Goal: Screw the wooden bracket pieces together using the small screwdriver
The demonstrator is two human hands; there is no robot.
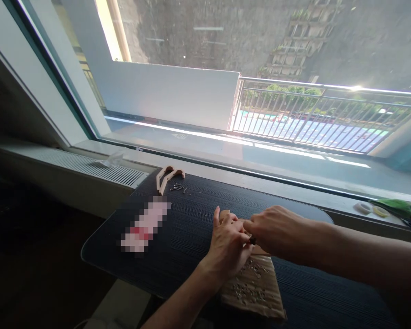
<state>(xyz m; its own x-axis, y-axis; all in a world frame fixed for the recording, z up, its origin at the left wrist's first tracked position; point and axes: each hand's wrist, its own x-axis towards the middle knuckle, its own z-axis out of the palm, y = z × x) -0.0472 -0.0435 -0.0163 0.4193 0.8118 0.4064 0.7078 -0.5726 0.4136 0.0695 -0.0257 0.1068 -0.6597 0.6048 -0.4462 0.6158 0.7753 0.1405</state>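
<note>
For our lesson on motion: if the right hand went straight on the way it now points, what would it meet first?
Most likely the left hand, which lies just ahead of the right hand; whether the two touch is hard to tell from this view.

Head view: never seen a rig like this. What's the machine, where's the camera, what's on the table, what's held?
No machine here: just a person's bare left hand and right hand. The one picture comes from a camera worn on their head, looking forward and down.

On the dark table lie two bent wooden pieces, some thin metal pins or screws, a pixelated pink item and corrugated cardboard.

The hands meet over a light brown piece, beside a small dark thing. The fingers hide the exact grip.
</note>
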